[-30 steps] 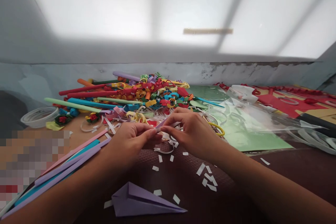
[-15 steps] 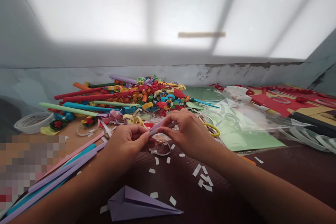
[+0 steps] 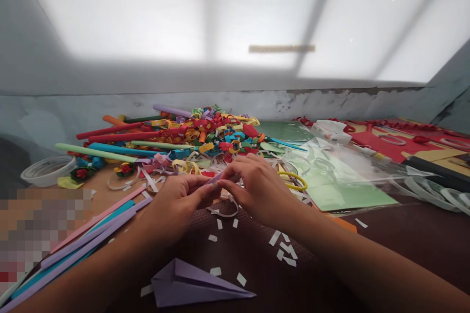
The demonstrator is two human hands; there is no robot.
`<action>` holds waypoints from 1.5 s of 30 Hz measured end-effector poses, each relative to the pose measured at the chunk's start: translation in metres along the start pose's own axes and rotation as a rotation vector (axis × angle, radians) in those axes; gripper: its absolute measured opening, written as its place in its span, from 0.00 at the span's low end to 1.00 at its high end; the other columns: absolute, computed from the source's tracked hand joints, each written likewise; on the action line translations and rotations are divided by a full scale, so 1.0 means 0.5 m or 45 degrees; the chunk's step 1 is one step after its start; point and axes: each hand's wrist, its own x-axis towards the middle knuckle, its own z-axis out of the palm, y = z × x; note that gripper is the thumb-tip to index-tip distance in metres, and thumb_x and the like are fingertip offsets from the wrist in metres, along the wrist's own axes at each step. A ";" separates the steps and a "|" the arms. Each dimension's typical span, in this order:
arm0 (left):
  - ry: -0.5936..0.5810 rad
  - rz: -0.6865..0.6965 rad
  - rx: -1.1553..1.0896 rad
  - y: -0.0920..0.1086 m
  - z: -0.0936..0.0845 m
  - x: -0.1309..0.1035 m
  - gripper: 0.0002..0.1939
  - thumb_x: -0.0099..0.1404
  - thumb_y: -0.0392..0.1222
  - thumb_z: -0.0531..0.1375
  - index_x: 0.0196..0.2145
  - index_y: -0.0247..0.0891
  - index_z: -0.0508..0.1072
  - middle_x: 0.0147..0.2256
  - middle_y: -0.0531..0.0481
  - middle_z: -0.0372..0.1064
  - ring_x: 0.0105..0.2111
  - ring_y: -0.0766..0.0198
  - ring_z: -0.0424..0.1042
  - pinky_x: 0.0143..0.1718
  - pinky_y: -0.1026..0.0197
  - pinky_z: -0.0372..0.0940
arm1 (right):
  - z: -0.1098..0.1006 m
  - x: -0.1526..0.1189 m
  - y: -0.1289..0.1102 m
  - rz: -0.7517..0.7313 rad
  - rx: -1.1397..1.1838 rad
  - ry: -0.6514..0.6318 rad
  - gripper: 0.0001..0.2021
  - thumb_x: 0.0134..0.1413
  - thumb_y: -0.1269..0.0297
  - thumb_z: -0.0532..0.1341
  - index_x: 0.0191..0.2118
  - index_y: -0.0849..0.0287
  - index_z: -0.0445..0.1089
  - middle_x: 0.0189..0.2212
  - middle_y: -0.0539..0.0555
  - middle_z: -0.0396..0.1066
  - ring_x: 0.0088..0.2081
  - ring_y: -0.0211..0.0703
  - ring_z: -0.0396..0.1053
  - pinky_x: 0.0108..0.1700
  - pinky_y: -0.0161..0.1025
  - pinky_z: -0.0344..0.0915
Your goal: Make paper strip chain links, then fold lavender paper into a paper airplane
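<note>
Both hands meet over the table, pinching a small purple paper strip (image 3: 216, 178) that is mostly hidden by the fingers. My left hand (image 3: 182, 196) grips its near end between thumb and fingers. From the other side my right hand (image 3: 249, 182) closes on it, thumb nearly touching the left thumb. Below them lies a folded purple paper piece (image 3: 191, 283), pointed to the right. Small white paper scraps (image 3: 286, 250) are scattered around it. Beyond the hands, a yellow-handled pair of scissors (image 3: 299, 182) shows only its loop.
A heap of coloured paper chains and flowers (image 3: 220, 132) fills the back, with rolled paper sticks (image 3: 110, 152) to its left. Purple and blue strips (image 3: 91, 234) lie beside my left forearm. Farther out are a white tape ring (image 3: 47, 170), green sheets (image 3: 352, 195) and red paper (image 3: 389, 139).
The hands have drawn closer together, and my right fingers have slid left over the purple strip, covering more of it. The folded purple piece stays where it was.
</note>
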 end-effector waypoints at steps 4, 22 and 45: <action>0.015 -0.007 -0.015 -0.007 0.004 -0.002 0.18 0.60 0.55 0.66 0.38 0.38 0.83 0.31 0.48 0.79 0.30 0.60 0.74 0.30 0.64 0.64 | 0.004 0.002 -0.002 0.106 0.055 -0.038 0.05 0.61 0.65 0.66 0.33 0.58 0.75 0.34 0.52 0.77 0.41 0.47 0.69 0.46 0.45 0.59; 0.280 -0.163 -0.327 -0.005 -0.009 0.007 0.19 0.45 0.49 0.75 0.32 0.35 0.81 0.30 0.46 0.81 0.32 0.58 0.80 0.38 0.58 0.72 | -0.035 0.010 0.045 -0.006 0.086 0.278 0.03 0.54 0.66 0.72 0.35 0.53 0.79 0.33 0.50 0.79 0.38 0.47 0.68 0.47 0.47 0.59; -0.251 -0.158 0.030 0.010 -0.032 0.012 0.22 0.55 0.60 0.69 0.32 0.36 0.79 0.31 0.48 0.79 0.31 0.61 0.76 0.35 0.62 0.67 | -0.026 -0.010 0.012 -0.375 0.160 0.138 0.11 0.59 0.68 0.69 0.47 0.55 0.75 0.37 0.49 0.77 0.41 0.44 0.67 0.49 0.43 0.59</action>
